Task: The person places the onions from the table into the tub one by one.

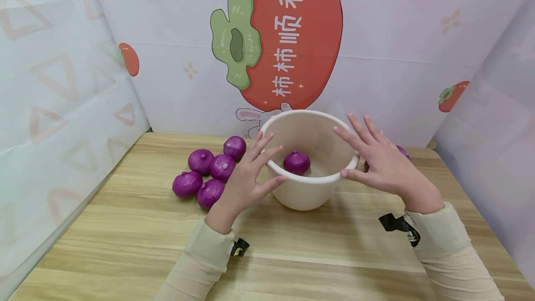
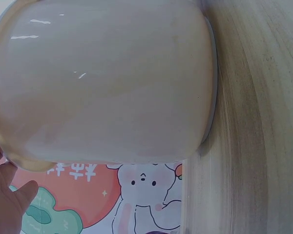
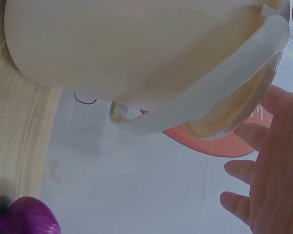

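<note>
A cream plastic bucket (image 1: 305,194) stands upright on the wooden table, one purple onion (image 1: 296,163) inside it. My left hand (image 1: 249,175) is at the bucket's left rim with fingers spread and fairly straight. On the opposite side, my right hand (image 1: 382,164) is at the right rim, fingers extended. How firmly either hand touches the rim cannot be told. The bucket's handle (image 3: 195,105) hangs along its side in the right wrist view. Neither hand has fingers curled round anything.
Several purple onions (image 1: 200,160) sit clustered left of the bucket, partly behind my left hand. Another onion (image 1: 403,152) shows behind my right hand. A printed cloth backdrop (image 1: 167,87) rises behind the table (image 1: 138,226), with cloth walls at both sides.
</note>
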A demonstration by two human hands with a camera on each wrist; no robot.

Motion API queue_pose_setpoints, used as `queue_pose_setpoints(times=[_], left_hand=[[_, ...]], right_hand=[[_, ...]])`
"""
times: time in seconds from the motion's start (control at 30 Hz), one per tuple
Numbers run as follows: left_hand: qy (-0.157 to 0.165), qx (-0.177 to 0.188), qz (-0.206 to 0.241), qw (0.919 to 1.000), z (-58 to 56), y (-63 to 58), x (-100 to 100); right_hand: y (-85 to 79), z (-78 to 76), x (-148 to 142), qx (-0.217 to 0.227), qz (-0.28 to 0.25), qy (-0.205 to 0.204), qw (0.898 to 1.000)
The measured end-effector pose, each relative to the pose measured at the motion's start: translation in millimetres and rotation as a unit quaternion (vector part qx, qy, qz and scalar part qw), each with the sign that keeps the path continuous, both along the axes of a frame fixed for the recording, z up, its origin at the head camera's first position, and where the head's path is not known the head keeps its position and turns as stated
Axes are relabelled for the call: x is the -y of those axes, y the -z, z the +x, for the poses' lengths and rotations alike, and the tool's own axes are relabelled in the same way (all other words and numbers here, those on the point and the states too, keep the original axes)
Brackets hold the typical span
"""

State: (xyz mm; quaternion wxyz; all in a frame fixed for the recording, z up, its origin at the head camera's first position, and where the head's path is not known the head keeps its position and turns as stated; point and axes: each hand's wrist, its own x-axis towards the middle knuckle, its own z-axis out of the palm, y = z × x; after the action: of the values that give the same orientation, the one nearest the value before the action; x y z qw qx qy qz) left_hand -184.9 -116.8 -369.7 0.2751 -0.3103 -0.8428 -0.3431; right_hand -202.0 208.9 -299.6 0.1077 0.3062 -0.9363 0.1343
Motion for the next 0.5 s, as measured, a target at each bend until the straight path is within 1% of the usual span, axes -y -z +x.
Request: queue_pose_setpoints(times=[0.33,0.5], left_hand=[[0.001,-0.008,0.004,1.0000,-1.1,1.4,0.6],[0.002,-0.010,0.004,0.9999,-1.0,1.1,0.6]], right_hand=[[3.2,1.4,-14.9,0.016,-0.007,0.030,0.999],[6.4,1.7,-23.9,0.013,-0.016,0.031,0.999]])
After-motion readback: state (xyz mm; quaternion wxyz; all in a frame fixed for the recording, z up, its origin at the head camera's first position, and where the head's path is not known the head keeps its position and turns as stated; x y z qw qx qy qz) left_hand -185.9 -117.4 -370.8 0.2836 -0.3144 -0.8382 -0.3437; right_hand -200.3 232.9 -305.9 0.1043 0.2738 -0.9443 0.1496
